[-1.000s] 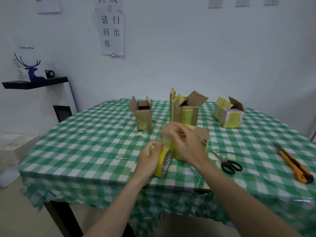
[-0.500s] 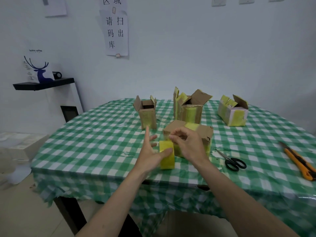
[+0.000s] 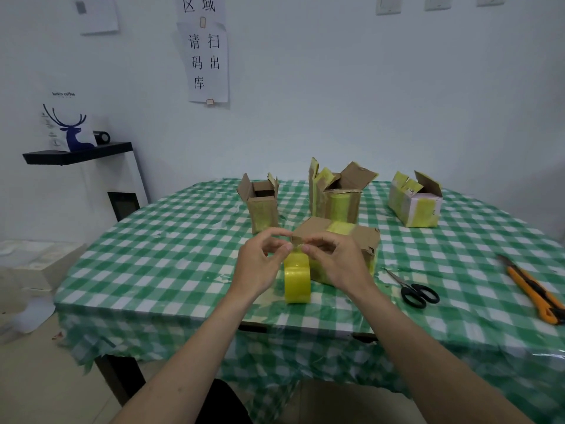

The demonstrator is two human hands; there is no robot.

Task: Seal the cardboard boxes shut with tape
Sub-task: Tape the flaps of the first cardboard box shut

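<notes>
A closed cardboard box (image 3: pixel 360 237) with a yellow tape strip across its top lies near the table's front. Just before it a yellow tape roll (image 3: pixel 297 281) stands on edge. My left hand (image 3: pixel 263 264) and my right hand (image 3: pixel 336 261) meet above the roll, thumbs and forefingers pinching the tape's free end at the top of the roll. Three open boxes stand behind: a small one (image 3: pixel 263 206), a taller one (image 3: pixel 336 197) with yellow tape on its side, and a white-sided one (image 3: pixel 415 203) at the right.
Black-handled scissors (image 3: pixel 415 290) lie right of the closed box. An orange utility knife (image 3: pixel 533 290) lies near the table's right edge. The green checked tablecloth (image 3: pixel 171 240) covers the table. A black shelf (image 3: pixel 79 153) stands at the left wall.
The roll went from my left hand's grip to standing on edge on the table. Both hands rose to pinch the tape end above it.
</notes>
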